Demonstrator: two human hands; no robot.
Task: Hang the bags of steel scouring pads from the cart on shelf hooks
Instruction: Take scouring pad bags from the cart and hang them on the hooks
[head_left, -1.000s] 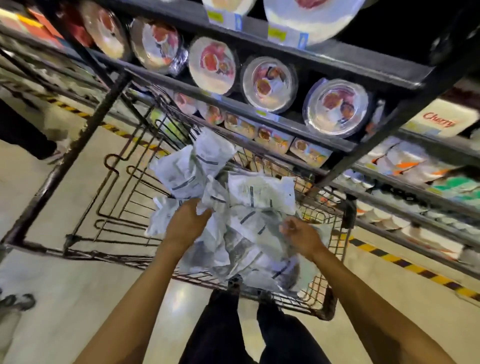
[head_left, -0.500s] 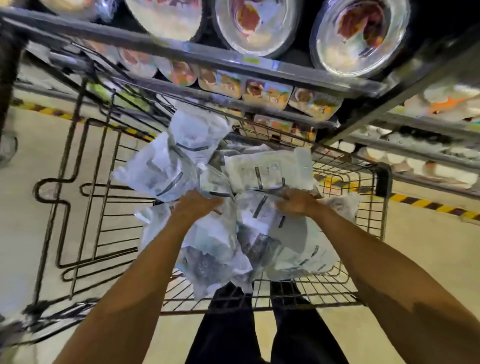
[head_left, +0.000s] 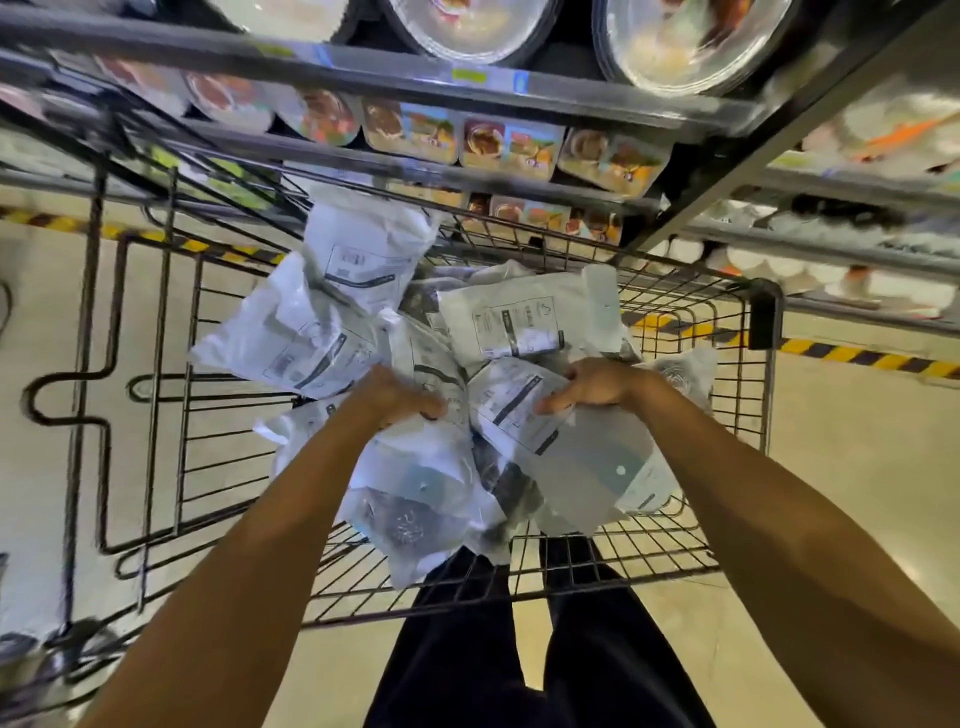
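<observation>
Bags of scouring pads (head_left: 524, 322): piled in the wire cart (head_left: 737, 431), below the shelves (head_left: 395, 73).
Left hand (head_left: 397, 397): a clear bag (head_left: 415, 493) is gripped at its top.
Right hand (head_left: 597, 387): a grey bag (head_left: 587, 467) is gripped by curled fingers.

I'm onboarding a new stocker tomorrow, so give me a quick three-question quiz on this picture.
1. True or false: the left hand and the right hand each grip a bag.
2. Most bags of scouring pads lie in: A) a box, B) the wire cart, C) a bin.
3. Fill in: the floor tape has dark and ____ stripes.
Key: 1 true; 2 B; 3 yellow.
</observation>
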